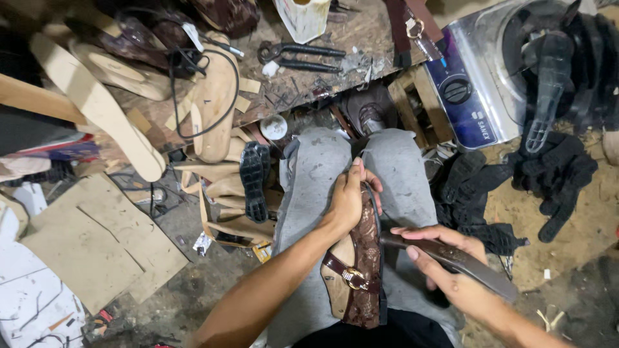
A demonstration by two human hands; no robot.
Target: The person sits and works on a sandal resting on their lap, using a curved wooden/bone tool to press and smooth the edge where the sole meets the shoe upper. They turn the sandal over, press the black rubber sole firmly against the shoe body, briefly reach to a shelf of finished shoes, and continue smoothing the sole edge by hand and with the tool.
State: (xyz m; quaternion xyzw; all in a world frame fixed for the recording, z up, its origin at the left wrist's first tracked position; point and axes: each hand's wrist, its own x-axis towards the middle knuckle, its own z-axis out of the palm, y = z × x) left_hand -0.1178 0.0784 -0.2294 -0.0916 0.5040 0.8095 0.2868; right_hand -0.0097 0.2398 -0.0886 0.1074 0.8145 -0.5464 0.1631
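A brown patterned sandal [362, 264] with a dark strap and a small metal buckle rests on my grey-trousered lap. My left hand [349, 196] grips its front end and holds it steady against my thigh. My right hand [449, 267] is closed around a long dark flat metal tool [451, 258], whose tip touches the sandal's edge near the middle. The tool's far end sticks out past my wrist to the lower right.
A cluttered wooden workbench [309, 71] ahead carries pincers [296, 55], a white container [302, 18], cables and tan insoles [97, 103]. A black sole [255, 180] leans below it. A washing machine [477, 90] and black soles [548, 174] lie right. Cardboard [97, 245] covers the floor on the left.
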